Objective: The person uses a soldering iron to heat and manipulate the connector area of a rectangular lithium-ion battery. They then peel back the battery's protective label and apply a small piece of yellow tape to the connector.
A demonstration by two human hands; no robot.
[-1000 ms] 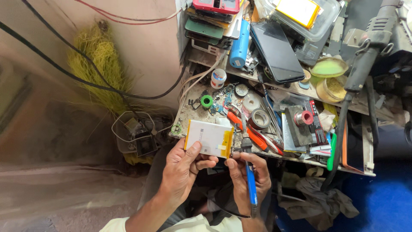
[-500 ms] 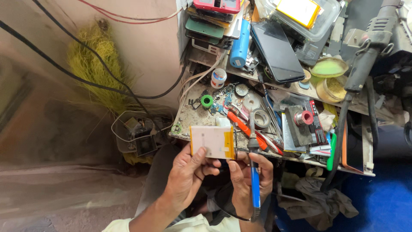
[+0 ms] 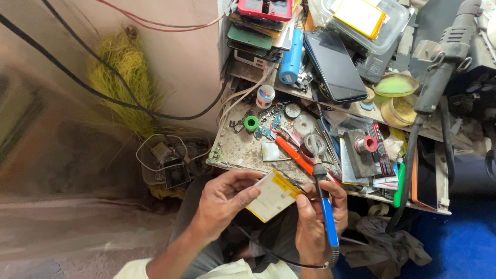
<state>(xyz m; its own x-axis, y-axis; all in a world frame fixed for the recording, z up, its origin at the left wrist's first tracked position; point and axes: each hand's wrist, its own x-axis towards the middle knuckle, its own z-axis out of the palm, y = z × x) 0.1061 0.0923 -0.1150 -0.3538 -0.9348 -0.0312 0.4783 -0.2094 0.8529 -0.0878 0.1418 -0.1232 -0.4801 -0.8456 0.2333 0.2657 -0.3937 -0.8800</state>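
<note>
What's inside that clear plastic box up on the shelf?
The clear box holds a flat yellow pack. Whatever lies beneath the pack is covered.

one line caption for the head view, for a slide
Left hand holds a flat battery pack; right hand grips a blue soldering iron.

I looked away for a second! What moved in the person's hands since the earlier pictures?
The flat silvery-white pouch battery with a yellow edge came off the workbench edge towards the person and tilted, in the left hand. The right hand kept gripping the blue-handled soldering iron and moved up beside the battery. The cluttered workbench stayed as it was.
</note>
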